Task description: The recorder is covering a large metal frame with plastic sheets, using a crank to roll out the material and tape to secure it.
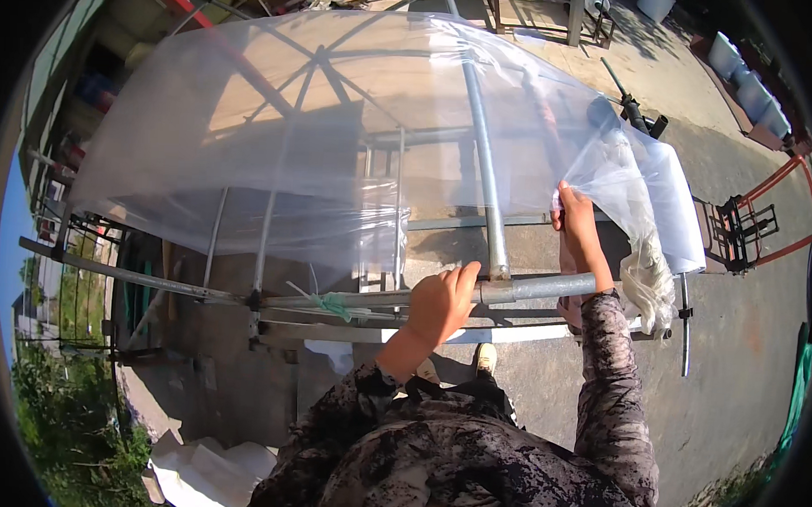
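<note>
A large clear plastic sheet lies draped over a frame of grey metal pipes. My left hand is closed over the near horizontal metal pipe, beside its joint with a long pipe that runs away from me. Further right and higher, my right hand pinches the edge of the plastic sheet, pulling folds toward its fingertips. Below and right of that hand, a gathered bunch of film hangs down past the pipe. Left of my left hand, a green tie is knotted round the pipe.
My shoe is on the concrete below the near pipe. A red-framed cart stands at the right, with white buckets beyond it. White sheeting lies at the lower left beside green plants.
</note>
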